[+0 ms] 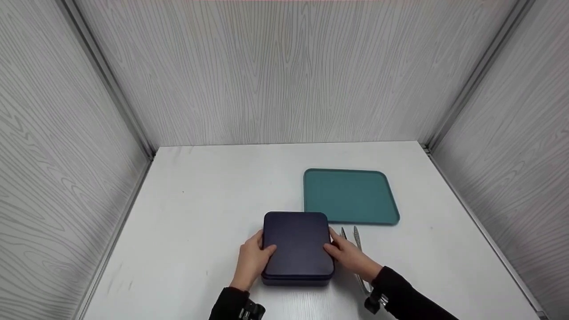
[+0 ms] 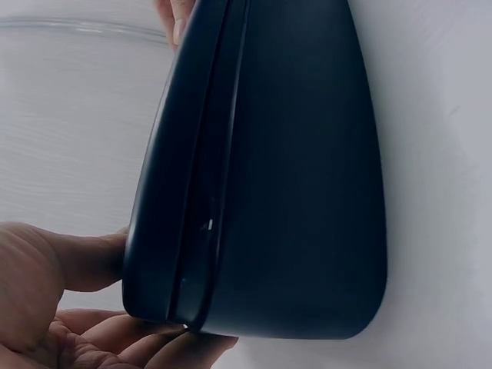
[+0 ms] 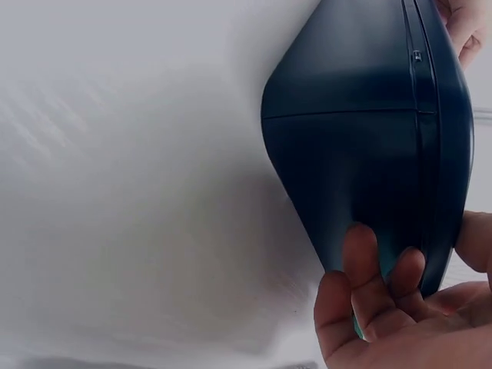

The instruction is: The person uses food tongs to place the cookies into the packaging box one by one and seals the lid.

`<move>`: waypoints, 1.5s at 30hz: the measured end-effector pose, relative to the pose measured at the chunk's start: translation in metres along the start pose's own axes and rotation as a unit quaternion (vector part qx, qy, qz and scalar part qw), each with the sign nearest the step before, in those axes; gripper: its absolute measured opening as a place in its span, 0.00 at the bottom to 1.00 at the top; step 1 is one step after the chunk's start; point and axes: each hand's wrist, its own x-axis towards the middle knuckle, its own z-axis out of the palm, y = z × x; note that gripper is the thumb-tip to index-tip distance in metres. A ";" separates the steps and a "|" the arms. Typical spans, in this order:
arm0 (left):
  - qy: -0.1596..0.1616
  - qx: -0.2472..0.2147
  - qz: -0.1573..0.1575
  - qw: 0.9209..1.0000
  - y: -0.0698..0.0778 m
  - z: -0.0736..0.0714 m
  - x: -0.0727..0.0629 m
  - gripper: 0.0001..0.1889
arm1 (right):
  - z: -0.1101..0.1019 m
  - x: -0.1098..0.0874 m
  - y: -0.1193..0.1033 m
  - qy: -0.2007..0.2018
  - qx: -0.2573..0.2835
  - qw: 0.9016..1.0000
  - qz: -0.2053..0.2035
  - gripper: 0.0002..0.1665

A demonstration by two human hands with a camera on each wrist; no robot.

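A dark navy rectangular tin box (image 1: 298, 244) with a lid stands in front of the person, its lid seated on the base in the head view. My left hand (image 1: 252, 260) grips its left side, thumb on the lid's edge and fingers down the side wall. On the opposite side, my right hand (image 1: 351, 255) holds the box the same way, thumb over the lid. The left wrist view shows the seam between lid and base on the box (image 2: 292, 177). In the right wrist view, fingertips (image 3: 360, 250) of the right hand press against the side wall.
A green rectangular tray (image 1: 351, 196) lies behind the box to the right, its near left corner close to the box. Metal tongs (image 1: 358, 240) lie on the white table (image 1: 200, 200), partly hidden under the right hand and wrist. Grey wood-grain panels (image 1: 284, 80) enclose the table.
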 end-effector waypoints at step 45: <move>-0.003 -0.065 -0.043 0.997 0.012 0.002 0.008 0.35 | -0.015 0.006 -0.001 -0.033 0.103 0.994 0.020 0.43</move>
